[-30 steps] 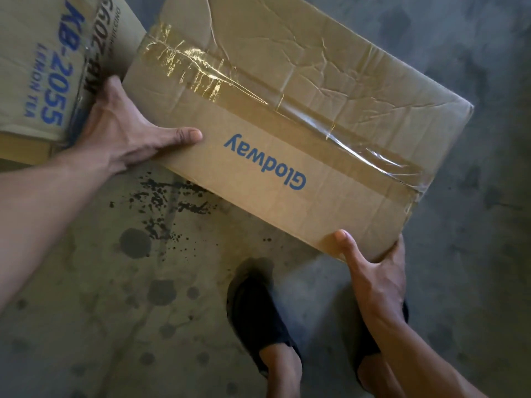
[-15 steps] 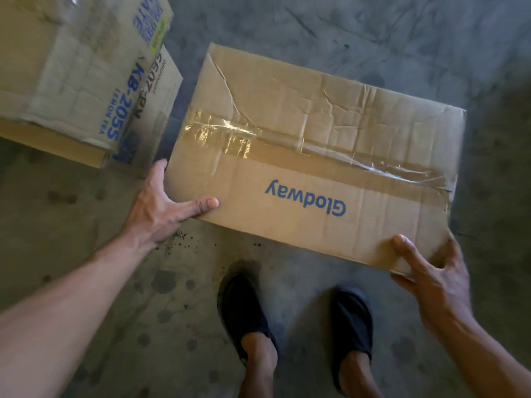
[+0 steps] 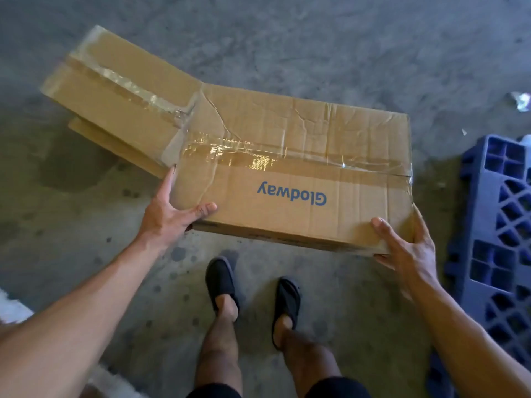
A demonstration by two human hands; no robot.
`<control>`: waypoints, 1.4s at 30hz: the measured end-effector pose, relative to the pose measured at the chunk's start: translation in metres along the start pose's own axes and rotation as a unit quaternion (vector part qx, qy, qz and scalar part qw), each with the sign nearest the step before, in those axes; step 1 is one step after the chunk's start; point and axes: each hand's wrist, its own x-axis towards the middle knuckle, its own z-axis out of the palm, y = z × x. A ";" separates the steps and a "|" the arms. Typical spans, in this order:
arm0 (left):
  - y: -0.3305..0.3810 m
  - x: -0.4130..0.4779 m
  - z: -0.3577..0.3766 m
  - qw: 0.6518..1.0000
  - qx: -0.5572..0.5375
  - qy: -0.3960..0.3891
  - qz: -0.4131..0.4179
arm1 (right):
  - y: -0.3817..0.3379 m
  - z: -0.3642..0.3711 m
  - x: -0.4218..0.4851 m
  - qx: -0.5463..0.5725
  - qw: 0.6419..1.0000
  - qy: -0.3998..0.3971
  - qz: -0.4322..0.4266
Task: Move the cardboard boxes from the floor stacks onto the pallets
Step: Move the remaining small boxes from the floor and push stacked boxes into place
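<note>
Grey, stained concrete floor (image 3: 287, 38) all around, dark spots at near left. At centre, large brown cardboard box (image 3: 287, 173), creased, taped along its top seam, printed "Glodway" in blue, held between both grips above the feet, left of the pallet and not on it. At far left, lower down, second brown taped cardboard box (image 3: 115, 90), partly covered by the first one's far left corner. At right edge, blue plastic lattice pallet (image 3: 494, 225) on the floor. At the carried box's near left corner, left grip (image 3: 166, 216) clasping, thumb on top. At its near right corner, right grip (image 3: 408, 248) clasping, thumb on top, fingers below. Near centre, black slippers (image 3: 221, 280). Far right, small pale scrap (image 3: 520, 101).
</note>
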 end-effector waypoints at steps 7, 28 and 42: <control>0.061 -0.130 -0.076 0.993 -0.080 0.080 0.015 | -0.112 -0.041 -0.074 -0.037 0.993 -0.064 -0.088; -0.042 -0.539 -0.334 0.862 -0.172 0.476 0.038 | -0.199 0.143 -0.397 -0.079 0.879 -0.336 -0.330; -0.158 -0.601 -0.436 0.804 -0.262 0.533 -0.023 | -0.197 0.326 -0.516 -0.096 0.810 -0.458 -0.353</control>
